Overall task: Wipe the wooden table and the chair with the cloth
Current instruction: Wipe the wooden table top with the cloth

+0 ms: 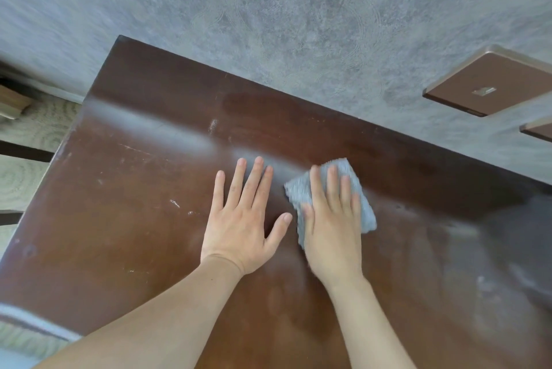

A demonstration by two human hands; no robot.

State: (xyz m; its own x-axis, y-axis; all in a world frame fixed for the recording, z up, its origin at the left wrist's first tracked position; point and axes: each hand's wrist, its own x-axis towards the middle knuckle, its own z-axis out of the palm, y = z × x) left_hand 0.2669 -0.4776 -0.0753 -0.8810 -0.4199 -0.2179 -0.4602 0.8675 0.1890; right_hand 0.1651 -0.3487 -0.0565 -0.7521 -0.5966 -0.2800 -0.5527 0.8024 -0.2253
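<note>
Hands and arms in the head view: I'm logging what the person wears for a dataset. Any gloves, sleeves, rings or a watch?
Both are bare. The left hand and right hand have no gloves, and no rings show on the fingers. Both wrists and forearms are uncovered, with no watch or bracelet. A sliver of pale fabric at the lower left edge may be clothing, but it is too blurred to tell.

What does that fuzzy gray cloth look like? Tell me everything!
The cloth is small, gray-blue and nubbly, like microfiber, seemingly folded into a rough rectangle. It lies flat on the dark brown wooden table, near its far edge. The right hand presses on it with fingers spread, covering its middle. The left hand rests beside it, not touching.
</note>
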